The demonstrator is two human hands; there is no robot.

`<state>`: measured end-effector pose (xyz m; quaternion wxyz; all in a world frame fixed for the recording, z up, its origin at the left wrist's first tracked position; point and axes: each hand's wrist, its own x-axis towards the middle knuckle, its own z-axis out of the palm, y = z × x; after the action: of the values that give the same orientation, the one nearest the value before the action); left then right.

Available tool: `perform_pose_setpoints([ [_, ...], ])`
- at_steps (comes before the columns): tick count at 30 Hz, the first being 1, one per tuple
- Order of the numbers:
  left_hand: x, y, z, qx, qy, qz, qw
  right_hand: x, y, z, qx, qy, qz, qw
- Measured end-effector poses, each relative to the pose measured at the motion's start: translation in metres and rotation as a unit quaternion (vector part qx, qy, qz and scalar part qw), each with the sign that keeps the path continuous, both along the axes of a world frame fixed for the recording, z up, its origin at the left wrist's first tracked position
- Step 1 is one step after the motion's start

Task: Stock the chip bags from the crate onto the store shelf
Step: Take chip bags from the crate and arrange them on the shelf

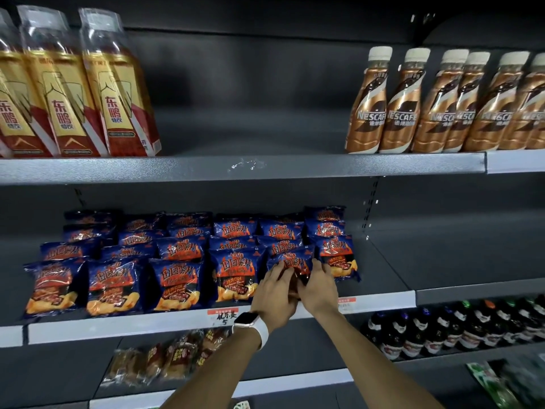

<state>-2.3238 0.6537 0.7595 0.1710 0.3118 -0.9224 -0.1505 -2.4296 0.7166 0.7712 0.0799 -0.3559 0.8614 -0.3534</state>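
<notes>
At 5 o'clock on the middle shelf (pixel 380 302), left hand (pixel 272 299) and right hand (pixel 318 287), arms outstretched, both pinch one chip bag (pixel 292 265) in the front row, fingers curled.

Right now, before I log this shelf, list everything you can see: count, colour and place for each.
chip bags: many, in six columns, dark blue with orange print, middle shelf, left to centre
held chip bag: one, dark blue and orange, front of the fifth column, gripped by both hands
energy drink bottles: at least three, gold and red, top shelf, left
Nescafe coffee bottles: about six, brown with cream caps, top shelf, right
price tag: one, white and red, middle shelf's front edge
wrapped snacks: several, brown, clear wrap, lower shelf, left
dark bottles: many, black with coloured caps, lower shelf, right
green packet: one, bottom right
smartwatch: one, white band, left wrist
left hand: on the bag's left side
right hand: on the bag's right side
</notes>
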Motion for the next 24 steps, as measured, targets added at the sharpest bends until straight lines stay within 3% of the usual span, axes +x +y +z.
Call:
perform_pose_setpoints([
  [3,0.004,0.002,0.007,0.083,0.085,-0.006,0.993,0.005,0.004,0.002,-0.007,0.001,-0.013,1.0],
  [6,0.008,0.007,0.018,0.227,0.175,0.002,0.958,0.012,0.015,0.009,-0.029,-0.009,-0.005,1.0],
  [9,0.007,0.013,0.028,0.32,0.182,-0.013,0.93,0.019,0.032,0.015,-0.032,-0.02,0.012,0.999],
  [17,-0.022,0.06,0.033,0.377,0.159,-0.133,0.903,0.022,0.106,0.032,-0.05,-0.015,-0.085,0.995],
  [24,-0.072,0.157,0.033,0.408,0.134,-0.242,0.87,0.007,0.21,0.037,-0.016,-0.004,-0.215,0.976],
])
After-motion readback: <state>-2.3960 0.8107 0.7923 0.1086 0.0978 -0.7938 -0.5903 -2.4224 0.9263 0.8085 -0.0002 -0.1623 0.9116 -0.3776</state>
